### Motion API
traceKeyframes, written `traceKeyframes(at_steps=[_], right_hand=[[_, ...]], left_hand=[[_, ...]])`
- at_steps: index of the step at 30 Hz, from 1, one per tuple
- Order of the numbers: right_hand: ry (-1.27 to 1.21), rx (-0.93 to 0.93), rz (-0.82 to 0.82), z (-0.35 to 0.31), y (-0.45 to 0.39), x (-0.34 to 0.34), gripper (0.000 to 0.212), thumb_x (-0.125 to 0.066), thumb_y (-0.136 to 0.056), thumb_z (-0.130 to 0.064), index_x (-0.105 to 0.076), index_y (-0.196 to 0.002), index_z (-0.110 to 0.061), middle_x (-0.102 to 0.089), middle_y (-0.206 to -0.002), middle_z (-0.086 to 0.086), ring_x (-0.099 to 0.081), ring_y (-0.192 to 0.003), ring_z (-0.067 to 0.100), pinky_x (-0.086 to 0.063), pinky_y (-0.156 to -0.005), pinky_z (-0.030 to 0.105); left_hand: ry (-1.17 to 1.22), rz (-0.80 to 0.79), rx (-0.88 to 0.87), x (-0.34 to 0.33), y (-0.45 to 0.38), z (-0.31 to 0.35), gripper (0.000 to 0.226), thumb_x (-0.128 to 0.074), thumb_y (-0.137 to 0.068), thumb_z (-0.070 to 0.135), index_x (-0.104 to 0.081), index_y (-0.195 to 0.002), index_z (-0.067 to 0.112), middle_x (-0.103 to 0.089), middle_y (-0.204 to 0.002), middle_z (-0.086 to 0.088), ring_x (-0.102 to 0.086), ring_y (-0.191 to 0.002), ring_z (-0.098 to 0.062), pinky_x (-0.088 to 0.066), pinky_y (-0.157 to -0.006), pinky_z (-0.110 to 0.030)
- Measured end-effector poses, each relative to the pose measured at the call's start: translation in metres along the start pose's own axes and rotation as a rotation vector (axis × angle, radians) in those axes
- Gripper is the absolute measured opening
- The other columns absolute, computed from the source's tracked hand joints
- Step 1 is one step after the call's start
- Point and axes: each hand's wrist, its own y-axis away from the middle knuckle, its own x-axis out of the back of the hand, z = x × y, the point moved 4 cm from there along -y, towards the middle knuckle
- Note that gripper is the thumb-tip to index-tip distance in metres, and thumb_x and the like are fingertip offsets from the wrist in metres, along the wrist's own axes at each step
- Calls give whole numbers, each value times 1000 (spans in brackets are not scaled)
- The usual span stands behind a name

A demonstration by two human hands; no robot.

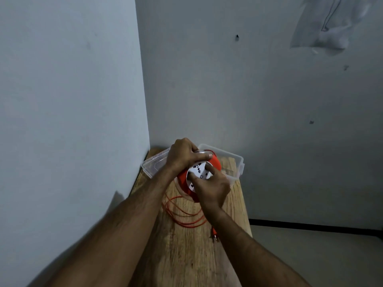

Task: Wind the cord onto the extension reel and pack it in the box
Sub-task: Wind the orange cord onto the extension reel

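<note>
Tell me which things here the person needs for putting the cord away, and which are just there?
Needed:
reel, held by left hand and right hand
loose orange cord with its plug
clear box

Just there:
wooden table
plastic bag on the wall
nail in the wall

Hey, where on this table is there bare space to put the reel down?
The table is bare on the near stretch, between the forearms, below the loose cord and plug. The far end is crowded: the clear box fills the corner, with the reel held before it by the left hand and right hand.
</note>
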Motion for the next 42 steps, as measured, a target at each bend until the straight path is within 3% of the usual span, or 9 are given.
traceKeyframes(at_steps=[6, 9, 12, 16, 19, 23, 31, 38, 42], right_hand=[[-565, -848, 85, 5, 10, -16, 51, -93, -68, -31, -68, -111, -17, -71, -112, 9, -70, -102, 29, -62, -85, 51], [-809, -999, 120, -2, 12, -19, 42, -91, -72, -25, -55, -89, -12, -65, -95, 10, -68, -97, 32, -60, -86, 57], [-833, -1002, 74, 4, 7, -20, 44, -89, -75, -16, -58, -104, -6, -71, -101, 16, -73, -92, 35, -61, -80, 59], [-481, -545, 51, 11, 11, -7, 31, -81, -85, -18, -59, -107, -22, -70, -105, 7, -75, -87, 24, -65, -67, 45], [-90, 195, -28, -6, 13, 14, 17, -76, -88, -16, -62, -96, -20, -69, -84, -2, -68, -74, 5, -60, -65, 26], [476, 1009, -329, -9, 14, 11, 26, -75, -84, -17, -66, -109, -19, -67, -116, 7, -57, -121, 26, -48, -102, 51], [868, 1217, -519, -8, 2, 6, 47, -85, -79, -34, -66, -121, -30, -42, -139, 10, -41, -136, 31, -30, -112, 65], [876, 1260, -452, -16, -7, -2, 41, -83, -76, -38, -72, -115, -29, -49, -128, 11, -51, -122, 34, -39, -102, 60], [760, 1194, -429, -14, -11, -2, 61, -84, -68, -50, -71, -120, -21, -68, -112, 14, -64, -107, 32, -51, -96, 49]], left_hand=[[-40, 27, -22, -5, 2, 2, 53, -81, -70, 67, -75, -60, 15, -62, -47, 5, -56, -40, -3, -31, -42, -13], [-73, 24, -34, -5, 1, 3, 52, -81, -70, 66, -77, -63, 15, -65, -52, 4, -59, -45, -4, -37, -46, -18], [-23, 5, -7, 2, -1, -6, 50, -81, -73, 64, -74, -59, 16, -63, -49, 6, -59, -41, -4, -35, -44, -16], [56, -21, 11, 4, -2, -8, 46, -83, -74, 60, -69, -55, 21, -64, -50, 7, -60, -41, 0, -36, -40, -11], [10, -43, 6, 5, -4, -11, 47, -81, -73, 64, -73, -60, 20, -68, -54, 6, -65, -45, -4, -46, -44, -16], [37, -99, 20, 6, -5, -14, 51, -83, -74, 60, -66, -51, 18, -58, -44, 8, -52, -37, -6, -39, -43, -17], [21, -202, 8, 4, -1, -8, 53, -84, -71, 61, -73, -57, 11, -63, -47, -1, -48, -40, -4, -33, -43, -19], [-62, -173, -18, 7, 0, -2, 42, -83, -75, 56, -67, -51, 26, -57, -42, 11, -54, -41, 1, -32, -42, -9], [-71, -137, -17, 6, 1, -4, 54, -82, -68, 65, -74, -58, 13, -67, -54, -5, -60, -50, -15, -39, -51, -28]])
